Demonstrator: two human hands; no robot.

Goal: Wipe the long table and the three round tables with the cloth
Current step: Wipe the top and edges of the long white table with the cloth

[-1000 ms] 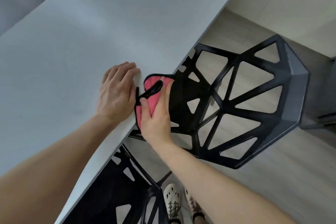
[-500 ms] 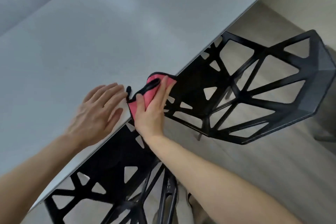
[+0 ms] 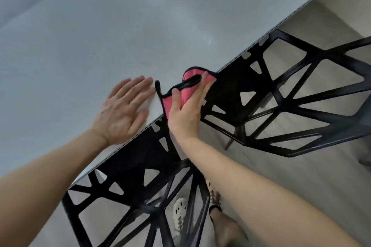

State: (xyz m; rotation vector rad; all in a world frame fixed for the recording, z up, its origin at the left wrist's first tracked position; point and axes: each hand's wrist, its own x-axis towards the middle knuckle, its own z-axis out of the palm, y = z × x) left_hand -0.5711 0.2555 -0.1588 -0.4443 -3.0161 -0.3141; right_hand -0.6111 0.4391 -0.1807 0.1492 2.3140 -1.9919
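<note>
The pink cloth (image 3: 187, 94), edged in black, is folded over the near edge of the long grey bench (image 3: 140, 36), and the right hand (image 3: 185, 114) pinches it there, thumb on top and fingers curled down over the rim. It looks soft, limp and light, so it should bunch rather than slide flat; I'd hold it in the middle of the fold, under the palm. The left hand (image 3: 122, 114) lies spread and flat on the bench, just beside the cloth's loose black loop.
</note>
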